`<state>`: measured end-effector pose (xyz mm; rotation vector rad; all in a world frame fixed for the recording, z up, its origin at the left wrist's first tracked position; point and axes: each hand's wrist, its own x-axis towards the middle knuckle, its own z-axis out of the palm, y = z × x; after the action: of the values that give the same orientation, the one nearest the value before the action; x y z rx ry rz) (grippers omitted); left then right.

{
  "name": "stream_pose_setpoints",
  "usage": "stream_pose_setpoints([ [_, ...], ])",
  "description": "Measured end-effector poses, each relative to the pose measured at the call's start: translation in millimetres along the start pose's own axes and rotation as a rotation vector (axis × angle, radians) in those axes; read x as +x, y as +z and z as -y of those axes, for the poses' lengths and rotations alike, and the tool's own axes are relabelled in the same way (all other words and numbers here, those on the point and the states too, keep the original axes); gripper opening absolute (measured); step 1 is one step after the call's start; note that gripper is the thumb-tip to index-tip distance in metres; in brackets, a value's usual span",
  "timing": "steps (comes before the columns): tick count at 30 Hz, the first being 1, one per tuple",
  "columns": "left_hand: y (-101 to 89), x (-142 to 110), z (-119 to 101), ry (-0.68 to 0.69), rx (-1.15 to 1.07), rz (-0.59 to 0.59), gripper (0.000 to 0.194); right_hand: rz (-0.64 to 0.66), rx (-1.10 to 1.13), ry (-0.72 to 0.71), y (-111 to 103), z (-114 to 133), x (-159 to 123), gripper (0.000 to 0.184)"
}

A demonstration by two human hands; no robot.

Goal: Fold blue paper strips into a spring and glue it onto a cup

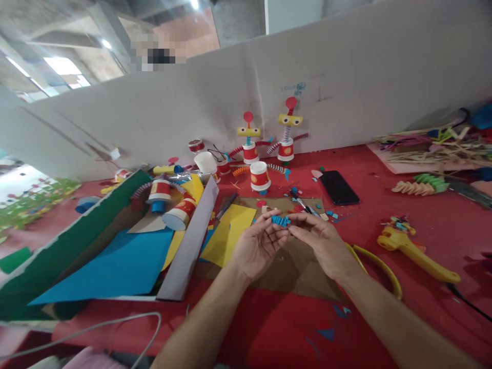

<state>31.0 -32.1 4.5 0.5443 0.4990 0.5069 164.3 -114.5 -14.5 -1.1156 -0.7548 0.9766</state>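
Observation:
Between my two hands, just above a brown cardboard sheet point(300, 266), is a small blue folded paper spring point(280, 221). My left hand point(255, 246), palm turned up, grips the spring's left end at the fingertips. The fingers of my right hand point(323, 243) pinch its right end. Yellow paper point(217, 246) lies beside my left hand. Beyond the hands stands a red and white paper cup point(260, 177) with an orange and a pale spring arm. Behind it are two cup figures point(250, 152) point(286, 150) with yellow heads and red discs on top.
A yellow glue gun point(418, 261) and its cord lie at the right, near a yellow band point(384, 266). A black phone point(339, 187) is farther back. At the left, a green-sided box point(77, 246) holds blue paper point(115, 261) and cup figures. A grey-white partition point(346, 92) borders the table.

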Motion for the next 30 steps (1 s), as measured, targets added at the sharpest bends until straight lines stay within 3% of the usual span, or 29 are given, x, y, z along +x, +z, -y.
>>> stream_pose_setpoints([
  [7, 1.7, -0.5, 7.1, 0.051, 0.165, -0.007, 0.021, -0.036, -0.066, -0.047, -2.6, -5.6, 1.2, 0.016],
  [12, 0.9, -0.7, 13.3, 0.23, 0.277, -0.003, 0.026, -0.061, -0.112, -0.003, -2.2, -2.5, 1.2, 0.016],
  [16, -0.5, -1.7, 12.7, 0.274, 0.4, 0.009, 0.035, -0.066, -0.171, -0.003, -2.4, -1.5, 0.5, 0.016],
  [25, -1.0, -0.5, 14.4, 0.469, 0.738, -0.031, 0.019, -0.031, -0.462, -0.236, -6.6, -1.0, -1.8, 0.012],
  [30, -4.6, 0.6, 14.9, 0.513, 0.801, -0.027, 0.017, -0.031, -0.564, -0.314, -4.8, 0.7, -4.0, 0.011],
])
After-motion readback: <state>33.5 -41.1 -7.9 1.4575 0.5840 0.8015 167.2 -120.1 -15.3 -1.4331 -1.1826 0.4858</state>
